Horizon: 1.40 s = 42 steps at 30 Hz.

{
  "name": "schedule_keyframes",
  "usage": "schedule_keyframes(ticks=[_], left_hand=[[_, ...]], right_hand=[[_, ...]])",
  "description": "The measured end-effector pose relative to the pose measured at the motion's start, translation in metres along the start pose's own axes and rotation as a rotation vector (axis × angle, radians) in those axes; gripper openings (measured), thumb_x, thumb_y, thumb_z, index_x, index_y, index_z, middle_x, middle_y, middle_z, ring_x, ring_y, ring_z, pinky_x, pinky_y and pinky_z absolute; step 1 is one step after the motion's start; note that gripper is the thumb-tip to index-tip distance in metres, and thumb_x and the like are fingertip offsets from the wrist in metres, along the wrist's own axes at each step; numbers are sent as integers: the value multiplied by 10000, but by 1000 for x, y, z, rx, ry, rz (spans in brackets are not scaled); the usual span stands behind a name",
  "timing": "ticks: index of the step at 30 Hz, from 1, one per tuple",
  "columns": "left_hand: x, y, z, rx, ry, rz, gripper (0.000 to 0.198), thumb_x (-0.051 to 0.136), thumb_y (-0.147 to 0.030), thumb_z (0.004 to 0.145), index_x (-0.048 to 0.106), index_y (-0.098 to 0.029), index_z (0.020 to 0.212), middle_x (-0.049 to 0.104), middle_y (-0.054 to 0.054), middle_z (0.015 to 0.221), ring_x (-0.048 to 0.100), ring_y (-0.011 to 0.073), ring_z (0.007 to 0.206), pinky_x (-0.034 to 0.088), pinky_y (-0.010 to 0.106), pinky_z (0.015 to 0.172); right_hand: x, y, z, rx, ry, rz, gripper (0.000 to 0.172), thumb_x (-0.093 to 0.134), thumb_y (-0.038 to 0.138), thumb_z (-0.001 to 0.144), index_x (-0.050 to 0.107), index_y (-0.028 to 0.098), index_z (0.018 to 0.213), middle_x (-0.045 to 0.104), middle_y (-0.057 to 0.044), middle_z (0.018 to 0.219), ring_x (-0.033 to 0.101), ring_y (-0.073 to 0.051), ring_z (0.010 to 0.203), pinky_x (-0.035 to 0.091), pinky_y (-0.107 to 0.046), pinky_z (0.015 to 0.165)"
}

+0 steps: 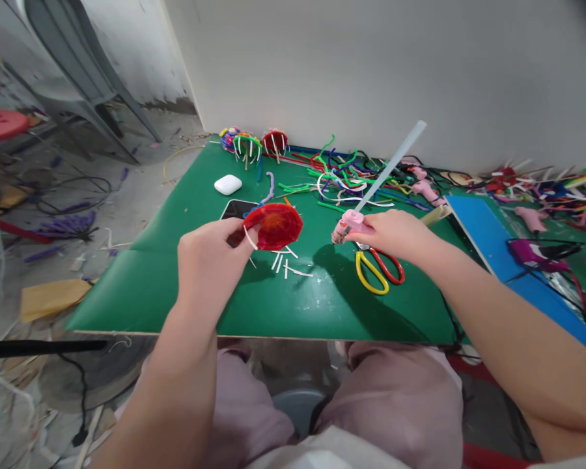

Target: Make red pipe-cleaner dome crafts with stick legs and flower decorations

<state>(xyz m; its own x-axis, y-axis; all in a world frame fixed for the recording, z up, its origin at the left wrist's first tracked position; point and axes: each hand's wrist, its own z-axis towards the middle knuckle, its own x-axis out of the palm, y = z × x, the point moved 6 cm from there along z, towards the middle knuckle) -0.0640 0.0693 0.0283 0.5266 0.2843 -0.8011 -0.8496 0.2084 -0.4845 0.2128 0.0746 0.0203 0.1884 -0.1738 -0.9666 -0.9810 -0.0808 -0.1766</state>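
Red disc [279,228] up off the green table [283,316], left of centre, and the left hand [212,257] has it pinched at the near edge! Thumb in front; the fingertips behind are out of sight, so their exact placing can't be told. A white strip [247,236] curves by the thumb, and whether it's fixed to the disc or just held there is hard to say.

Over on the right, the right hand [398,233] is closed around a pink glue gun [354,221], most of its handle lost inside the grip, a long translucent stick [393,166] slanting up out of it. Nozzle and disc well apart! Beneath that hand, scissors [377,260]: yellow and red loops in plain sight, blades largely covered.

Behind disc and left hand, a dark flat device [235,208] shows only in part. Loose white strips [286,267] lie just below the disc. At the back, coloured stems [342,172] tangle too thickly to separate.
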Motion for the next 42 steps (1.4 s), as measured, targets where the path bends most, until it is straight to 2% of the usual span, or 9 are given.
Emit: schedule_keyframes(ticks=[3,6,9,12,17,22,31,36,42], left_hand=[[-2,2,1,1,-15,-5,252,510,-416,787,637,-212,712,544,-27,564,457,102,524,300,238,540],[-4,3,1,-4,-24,-13,251,516,-414,787,637,-210,706,540,-28,556,449,98,510,294,236,527],[-4,5,1,-20,-17,-21,264,514,-431,786,642,-213,712,554,-27,563,444,101,507,294,236,523],[-5,7,1,-34,-12,-39,265,511,-428,786,650,-213,718,592,-19,607,475,106,536,309,235,537],[-5,7,2,-35,-5,-72,255,509,-418,788,659,-219,738,624,-18,646,507,111,566,320,232,544],[-4,7,2,-46,1,-65,272,506,-433,797,658,-218,731,604,-25,603,489,103,539,316,233,541],[-3,7,3,-40,7,-44,280,495,-429,804,655,-212,729,595,-23,603,484,102,541,309,234,540],[-3,7,3,-41,6,-57,272,504,-423,801,662,-210,741,594,-30,601,477,93,537,312,228,543],[-3,8,3,-59,2,-70,226,537,-394,786,675,-218,750,598,-43,595,464,84,520,310,226,538]], right_hand=[[8,-7,-3,25,-25,184,532,395,663,782,627,184,783,658,-82,697,615,-230,656,362,-270,527],[30,-19,-6,126,62,637,492,436,639,787,587,170,772,617,-39,599,578,-154,503,390,-237,468],[54,-26,-9,281,149,1056,544,389,664,802,575,153,772,575,-23,528,541,-119,423,411,-216,419],[69,-28,-10,355,194,1169,586,373,699,787,579,152,747,560,-21,483,522,-109,399,429,-208,413],[85,-33,-4,388,196,1048,651,373,756,737,579,145,653,571,-50,467,519,-118,390,422,-217,402],[93,-45,3,417,166,836,695,354,773,724,639,142,782,639,-70,568,574,-156,451,412,-241,434],[66,-44,-4,371,96,449,617,347,713,749,686,197,743,661,-89,678,592,-217,642,300,-265,506],[56,-44,-9,429,85,276,553,317,646,800,683,231,796,679,-79,755,593,-215,662,308,-268,523],[41,-37,-19,471,-51,206,526,313,604,837,679,226,810,680,-81,754,591,-218,654,302,-273,519]])
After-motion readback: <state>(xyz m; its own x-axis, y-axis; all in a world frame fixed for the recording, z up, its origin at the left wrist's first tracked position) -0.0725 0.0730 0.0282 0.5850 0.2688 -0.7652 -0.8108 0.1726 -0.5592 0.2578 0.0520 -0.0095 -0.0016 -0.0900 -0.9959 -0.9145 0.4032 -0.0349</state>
